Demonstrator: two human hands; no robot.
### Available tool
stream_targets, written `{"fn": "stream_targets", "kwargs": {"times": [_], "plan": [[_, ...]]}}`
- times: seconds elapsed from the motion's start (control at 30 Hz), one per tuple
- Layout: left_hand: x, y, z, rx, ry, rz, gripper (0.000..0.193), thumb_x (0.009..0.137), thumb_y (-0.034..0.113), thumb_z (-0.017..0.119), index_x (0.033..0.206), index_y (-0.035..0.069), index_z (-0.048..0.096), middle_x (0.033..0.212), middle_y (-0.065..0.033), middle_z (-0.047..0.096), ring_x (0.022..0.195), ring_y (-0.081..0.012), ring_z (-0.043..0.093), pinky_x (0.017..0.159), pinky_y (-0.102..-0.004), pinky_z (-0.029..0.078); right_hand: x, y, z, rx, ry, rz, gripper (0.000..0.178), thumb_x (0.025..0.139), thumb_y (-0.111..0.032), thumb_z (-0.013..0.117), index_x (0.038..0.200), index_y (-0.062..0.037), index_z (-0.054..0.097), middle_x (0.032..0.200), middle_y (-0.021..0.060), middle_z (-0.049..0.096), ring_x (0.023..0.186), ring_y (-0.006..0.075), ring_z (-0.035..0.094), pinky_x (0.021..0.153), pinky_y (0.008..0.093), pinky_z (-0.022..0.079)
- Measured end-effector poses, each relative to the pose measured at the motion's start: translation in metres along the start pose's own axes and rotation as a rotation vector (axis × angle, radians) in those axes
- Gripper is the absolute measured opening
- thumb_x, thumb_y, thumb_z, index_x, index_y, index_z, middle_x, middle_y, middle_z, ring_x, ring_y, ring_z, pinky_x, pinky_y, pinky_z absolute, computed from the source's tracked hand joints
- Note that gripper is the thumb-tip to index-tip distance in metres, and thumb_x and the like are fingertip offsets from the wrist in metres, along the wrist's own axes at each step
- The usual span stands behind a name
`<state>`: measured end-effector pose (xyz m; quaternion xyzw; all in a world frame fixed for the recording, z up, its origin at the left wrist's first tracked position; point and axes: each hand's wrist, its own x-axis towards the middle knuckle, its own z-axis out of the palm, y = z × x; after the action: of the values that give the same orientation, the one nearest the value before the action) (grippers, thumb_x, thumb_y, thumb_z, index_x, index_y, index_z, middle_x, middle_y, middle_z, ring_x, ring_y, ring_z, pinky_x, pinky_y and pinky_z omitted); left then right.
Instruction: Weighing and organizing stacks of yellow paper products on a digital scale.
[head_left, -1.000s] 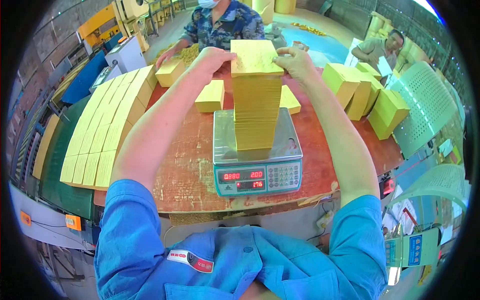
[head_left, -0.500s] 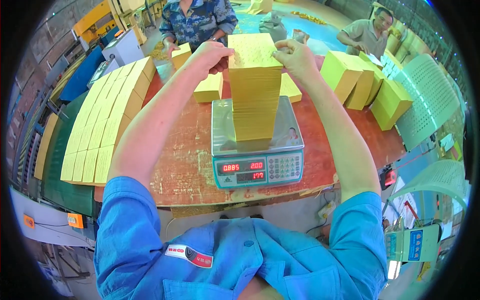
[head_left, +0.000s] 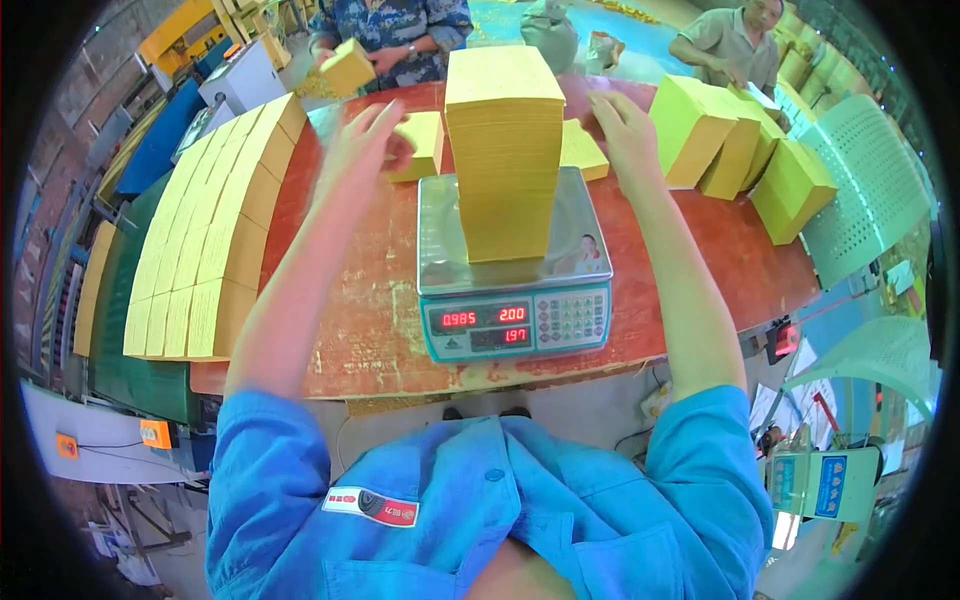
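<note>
A tall stack of yellow paper (head_left: 505, 165) stands upright on the metal pan of a digital scale (head_left: 515, 318), whose red display is lit. My left hand (head_left: 378, 142) is off the stack's left side, slightly blurred, its fingers apart and holding nothing. To the right of the stack, my right hand (head_left: 622, 128) hangs in the air, fingers spread and not touching it. Behind the scale sit a yellow paper block (head_left: 424, 145) near my left hand and another yellow block (head_left: 583, 150) near my right hand, partly hidden by the stack.
Rows of yellow paper blocks (head_left: 205, 235) stand at the left of the red table (head_left: 370, 330). Several loose blocks (head_left: 790, 190) lean at the right. Across the table, a person in camouflage (head_left: 400, 30) holds a block; another person (head_left: 735, 45) is at the far right.
Both hands have let go of the stack's top corners and moved outward. Lighted digits on the scale have changed. The person in camouflage has lifted a block.
</note>
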<state>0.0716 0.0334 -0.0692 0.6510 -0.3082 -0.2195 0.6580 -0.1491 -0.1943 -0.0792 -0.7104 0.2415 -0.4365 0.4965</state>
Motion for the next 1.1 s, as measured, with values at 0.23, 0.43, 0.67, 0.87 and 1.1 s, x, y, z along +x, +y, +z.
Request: {"fn": "stream_targets", "kwargs": {"times": [0.23,0.43,0.67,0.87,1.1], "plan": [[-0.156,-0.171,-0.117,0.898,0.343,0.06,0.035,0.093,0.025,0.058,0.115,-0.002,0.057,0.104,-0.0135,0.061,0.097,-0.0259,0.058,0.085,-0.0353,0.046,-0.077,0.191,-0.122,-0.614,0.122,0.073,0.022,0.09,-0.016,0.059,0.106,-0.0028,0.067,0.095,0.0099,0.068,0.088,0.0204,0.065,0.078,0.032,0.05],[-0.251,-0.236,-0.127,1.457,0.283,0.006,0.051,0.095,0.03,0.049,0.141,0.009,0.045,0.15,-0.0147,0.037,0.139,-0.0335,0.03,0.116,-0.0441,0.019,-0.132,0.233,-0.141,-1.05,0.021,-0.269,0.023,0.085,-0.012,0.06,0.108,-0.0094,0.065,0.117,0.0091,0.063,0.109,0.0302,0.057,0.089,0.0402,0.046],[-0.253,-0.234,-0.13,1.449,0.281,-0.021,0.05,0.096,0.03,0.048,0.14,0.008,0.046,0.147,-0.0177,0.039,0.137,-0.034,0.033,0.114,-0.0437,0.021,-0.139,0.224,-0.137,-1.003,0.005,-0.174,0.024,0.083,-0.009,0.061,0.107,-0.01,0.065,0.117,0.0053,0.064,0.11,0.0295,0.056,0.091,0.0425,0.045],[-0.203,-0.175,-0.128,0.334,0.43,-0.502,0.056,0.1,0.04,0.043,0.145,0.008,0.038,0.15,-0.0191,0.034,0.137,-0.031,0.036,0.113,-0.0446,0.027,-0.095,0.201,-0.142,-0.481,0.063,0.139,0.029,0.09,-0.014,0.06,0.118,-0.0073,0.064,0.114,0.0101,0.066,0.108,0.0212,0.06,0.092,0.0309,0.046],[-0.024,-0.014,-0.021,-0.15,0.128,-0.144,0.072,0.098,0.054,0.042,0.145,0.001,0.029,0.143,-0.0205,0.041,0.129,-0.0319,0.043,0.102,-0.0438,0.041,0.023,0.107,0.012,0.417,-0.111,0.157,0.04,0.094,-0.036,0.057,0.113,-0.0017,0.064,0.108,0.0064,0.066,0.1,0.0159,0.059,0.089,0.0308,0.044]]}}
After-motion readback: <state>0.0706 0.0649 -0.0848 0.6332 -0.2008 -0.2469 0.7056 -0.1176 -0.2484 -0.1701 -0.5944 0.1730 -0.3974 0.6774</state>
